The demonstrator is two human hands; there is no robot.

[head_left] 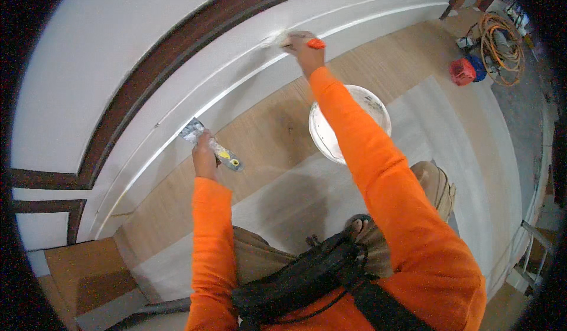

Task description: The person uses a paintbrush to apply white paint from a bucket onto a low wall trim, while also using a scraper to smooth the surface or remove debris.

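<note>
My right hand (pixel 307 52) is closed round a paintbrush (pixel 316 43) with an orange handle end. Its pale bristles touch the white moulded baseboard (pixel 387 34) at the foot of the wall, though their tips are blurred. Lower down and to the left, my left hand (pixel 204 155) grips a putty knife (pixel 229 158) with a grey and yellow handle. The knife's smeared blade lies at the baseboard's edge. Under my right forearm stands a round white bucket (pixel 313 129) with white paint inside; the sleeve hides part of it.
Dark brown trim (pixel 133 86) frames the wall panels. A pale sheet (pixel 413 115) covers part of the wooden floor (pixel 266 133). At the far right lie a coiled orange hose (pixel 502 50) and red and blue items (pixel 462 71). Cardboard (pixel 88 272) sits at the lower left.
</note>
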